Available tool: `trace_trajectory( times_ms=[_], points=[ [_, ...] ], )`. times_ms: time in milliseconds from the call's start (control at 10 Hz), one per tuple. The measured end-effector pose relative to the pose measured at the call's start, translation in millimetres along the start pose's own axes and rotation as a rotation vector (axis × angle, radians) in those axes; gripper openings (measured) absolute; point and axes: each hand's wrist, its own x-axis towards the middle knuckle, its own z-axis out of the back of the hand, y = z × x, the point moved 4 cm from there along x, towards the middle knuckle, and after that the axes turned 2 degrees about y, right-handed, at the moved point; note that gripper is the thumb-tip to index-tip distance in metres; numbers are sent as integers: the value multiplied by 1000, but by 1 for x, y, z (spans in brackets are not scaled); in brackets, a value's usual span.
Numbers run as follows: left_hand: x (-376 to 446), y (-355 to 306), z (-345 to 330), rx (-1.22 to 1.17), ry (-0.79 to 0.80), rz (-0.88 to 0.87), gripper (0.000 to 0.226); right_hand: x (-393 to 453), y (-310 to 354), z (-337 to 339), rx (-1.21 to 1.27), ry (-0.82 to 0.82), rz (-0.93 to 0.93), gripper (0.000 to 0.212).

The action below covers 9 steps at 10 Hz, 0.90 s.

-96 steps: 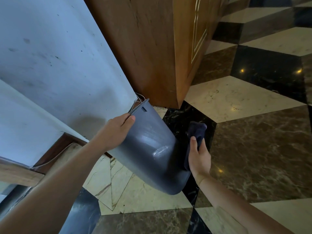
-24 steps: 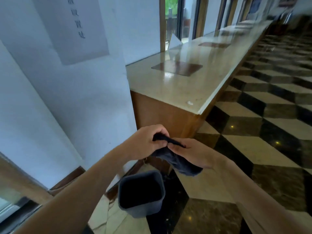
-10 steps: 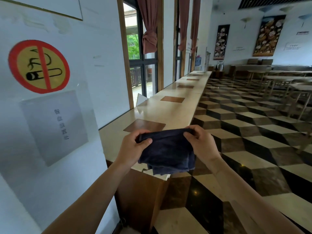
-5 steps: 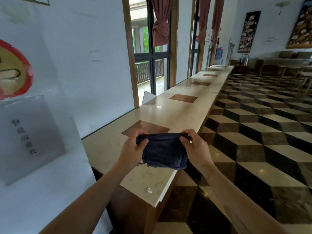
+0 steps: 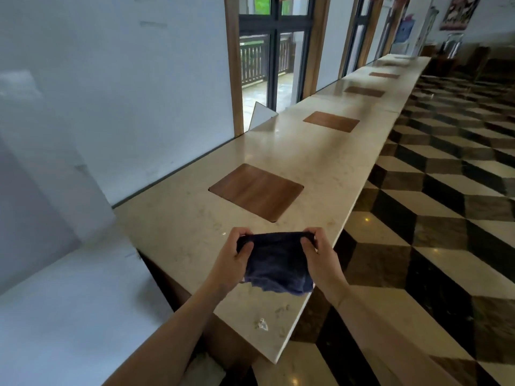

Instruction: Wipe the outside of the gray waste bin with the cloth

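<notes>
A dark blue cloth [image 5: 277,263] hangs folded between both my hands, just above the near end of a long marble counter [image 5: 320,151]. My left hand [image 5: 237,259] pinches its upper left corner. My right hand [image 5: 320,256] pinches the upper right corner. The lower edge of the cloth droops close to the counter top. The gray waste bin is out of view.
Wooden square inlays [image 5: 256,192] are set along the counter. A white wall [image 5: 111,93] runs on the left, with a window [image 5: 267,59] beyond. A small crumpled scrap [image 5: 262,324] lies near the counter's front edge. Checkered marble floor [image 5: 434,218] spreads to the right.
The bin was tilted and wiped, then stood upright on the floor. My view rose to the counter, and both hands spread the cloth and lowered it toward the counter top.
</notes>
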Motion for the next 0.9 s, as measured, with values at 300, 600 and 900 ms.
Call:
trace_trajectory(
  times_ms=[300, 600, 900],
  points=[
    [41, 99, -23, 128, 142, 208, 11, 56, -90, -48, -51, 91, -228, 8],
    [84, 187, -52, 347, 145, 441, 7, 127, -163, -83, -175, 231, -279, 11],
    [82, 196, -55, 804, 46, 220, 21, 141, -168, -82, -744, 160, -24, 17]
  ],
)
